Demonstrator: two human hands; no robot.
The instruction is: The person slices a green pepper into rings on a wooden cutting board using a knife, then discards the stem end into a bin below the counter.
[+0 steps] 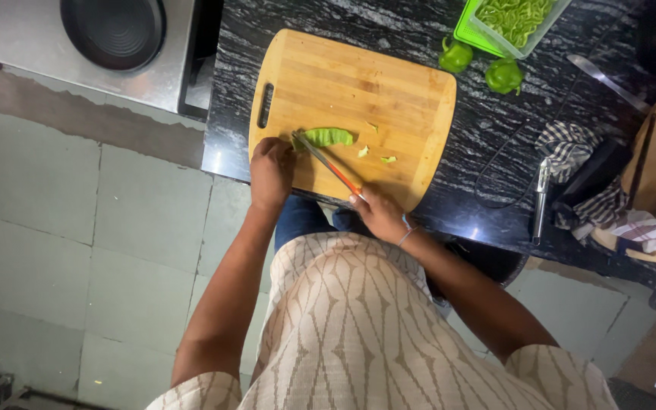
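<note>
Slicing a pepper on a bamboo board

Left hand (271, 168) presses the glossy green pepper strip (328, 137) near the rounded board's (389, 83) front edge; right hand (380, 214) grips an orange-handled knife (326, 163), blade touching it.

Two whole green peppers (480, 66) sit beside a green tray of strips (512, 23) on the black counter (487, 129); a checked cloth (571, 148) lies further right.
</note>
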